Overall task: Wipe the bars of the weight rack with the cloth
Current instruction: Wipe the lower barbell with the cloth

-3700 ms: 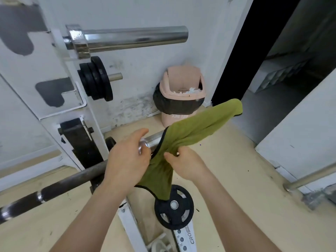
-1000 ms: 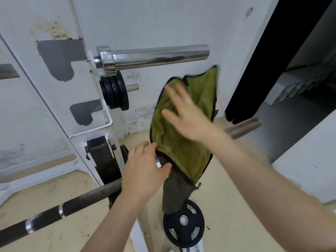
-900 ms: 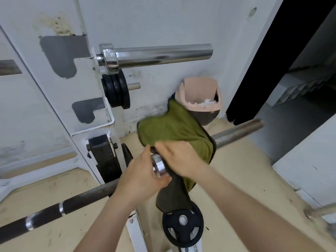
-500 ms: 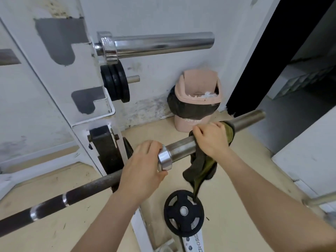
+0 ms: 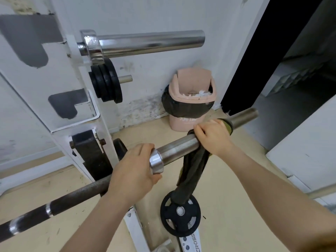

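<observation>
**Cloth wrapped on lower barbell sleeve, both hands on the bar**

The lower barbell (image 5: 174, 148) runs from lower left to upper right across the view. Its dark knurled shaft lies to the left; its steel sleeve extends to the right, past a bright collar (image 5: 156, 161).

The left hand (image 5: 132, 174) is closed around the bar right at the collar, fingers curled over the top.

The right hand (image 5: 212, 136) is closed over the sleeve farther out, gripping the green cloth (image 5: 192, 171) against the metal. A narrow band of cloth shows beyond the knuckles, around the sleeve. The rest of the cloth hangs twisted below the bar, and its lower end overlaps, in this view, a black weight plate (image 5: 181, 217) standing by the rack's base. Contact between cloth and plate cannot be confirmed.

The bare tip of the sleeve projects beyond the right hand.

The white weight rack (image 5: 60, 73) stands at left. A 2nd barbell sleeve (image 5: 149, 43), chrome, rests higher on the rack and is not touched by either hand. Below it, several small black plates (image 5: 106, 83) sit on a short peg.

A pink waste bin (image 5: 191, 99) with a black liner stands on the floor against the wall, behind the lower bar.
</observation>
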The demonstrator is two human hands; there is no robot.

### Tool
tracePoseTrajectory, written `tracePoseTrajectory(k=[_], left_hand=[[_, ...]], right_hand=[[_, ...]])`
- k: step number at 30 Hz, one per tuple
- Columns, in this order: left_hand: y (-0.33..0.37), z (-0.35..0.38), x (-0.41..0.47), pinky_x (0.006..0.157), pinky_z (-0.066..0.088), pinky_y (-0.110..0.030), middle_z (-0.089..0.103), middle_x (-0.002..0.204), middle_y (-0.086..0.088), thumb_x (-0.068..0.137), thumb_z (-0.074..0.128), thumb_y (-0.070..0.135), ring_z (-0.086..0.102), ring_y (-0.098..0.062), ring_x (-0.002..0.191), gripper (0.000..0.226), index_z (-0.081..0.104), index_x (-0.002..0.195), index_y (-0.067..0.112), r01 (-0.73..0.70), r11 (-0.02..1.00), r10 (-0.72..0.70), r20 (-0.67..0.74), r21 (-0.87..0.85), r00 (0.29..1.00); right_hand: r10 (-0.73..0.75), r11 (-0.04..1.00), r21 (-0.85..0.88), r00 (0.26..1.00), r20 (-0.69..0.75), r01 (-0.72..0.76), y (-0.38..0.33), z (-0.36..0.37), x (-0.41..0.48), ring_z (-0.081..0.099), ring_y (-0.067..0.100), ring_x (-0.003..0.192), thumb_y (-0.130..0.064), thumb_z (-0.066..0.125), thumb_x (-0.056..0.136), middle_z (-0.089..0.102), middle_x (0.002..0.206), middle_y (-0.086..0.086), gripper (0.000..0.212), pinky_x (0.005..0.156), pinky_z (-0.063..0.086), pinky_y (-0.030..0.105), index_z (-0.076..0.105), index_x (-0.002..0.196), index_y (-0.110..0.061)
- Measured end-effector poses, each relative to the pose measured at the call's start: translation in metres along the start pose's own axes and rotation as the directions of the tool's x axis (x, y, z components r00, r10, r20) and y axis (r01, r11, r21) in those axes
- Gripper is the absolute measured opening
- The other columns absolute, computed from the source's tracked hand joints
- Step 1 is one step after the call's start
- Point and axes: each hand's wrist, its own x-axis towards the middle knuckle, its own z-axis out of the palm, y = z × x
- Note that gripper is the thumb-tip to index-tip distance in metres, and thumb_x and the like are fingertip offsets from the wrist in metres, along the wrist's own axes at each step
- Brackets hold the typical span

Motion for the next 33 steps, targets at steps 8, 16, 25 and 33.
tracePoseTrajectory(k=[8,16,25,33], left_hand=[[0.02,0.0,0.031,0.075,0.046,-0.031,0.05,0.105,0.01,0.077,0.056,0.069,0.047,-0.013,0.096,0.055,0.04,0.114,0.031,0.016,0.991,-0.031,0.115,0.134,0.993],[0.04,0.015,0.057,0.049,0.035,-0.028,0.054,0.076,0.009,0.085,0.04,0.071,0.052,-0.011,0.065,0.042,0.038,0.104,0.034,-0.052,0.947,0.008,0.141,0.316,0.99],[0.04,0.016,0.057,0.051,0.047,-0.027,0.056,0.073,0.009,0.085,0.035,0.073,0.054,-0.009,0.061,0.042,0.041,0.104,0.035,-0.064,0.928,0.018,0.13,0.366,0.991],[0.039,0.015,0.035,0.076,0.042,-0.029,0.058,0.11,0.006,0.096,0.042,0.033,0.052,-0.015,0.097,0.029,0.054,0.121,0.026,-0.039,0.995,0.042,-0.035,0.092,0.999]], right_hand=[[0.5,0.865,0.13,0.854,-0.143,-0.484,0.078,0.012,0.018,0.019,0.018,0.145,-0.037,0.035,0.094,0.042,0.149,-0.004,0.042,0.115,0.011,0.044,0.072,0.111,-0.027],[0.883,0.322,0.776,0.467,-0.041,-0.542,0.126,0.01,0.031,0.024,0.029,0.141,-0.047,0.04,0.082,0.022,0.157,0.008,0.077,0.116,0.022,0.044,0.024,0.149,-0.014],[0.759,-0.545,0.821,0.315,0.57,-0.172,0.065,0.004,0.018,0.063,0.028,0.094,-0.072,0.03,0.089,0.066,0.107,0.013,0.072,0.06,0.05,0.03,0.056,0.127,-0.017],[0.509,-0.802,0.594,0.448,0.735,-0.064,-0.092,0.001,-0.031,0.056,0.026,0.092,-0.067,0.024,0.095,0.057,0.113,0.011,0.066,0.094,0.042,0.04,0.049,0.131,-0.018]])
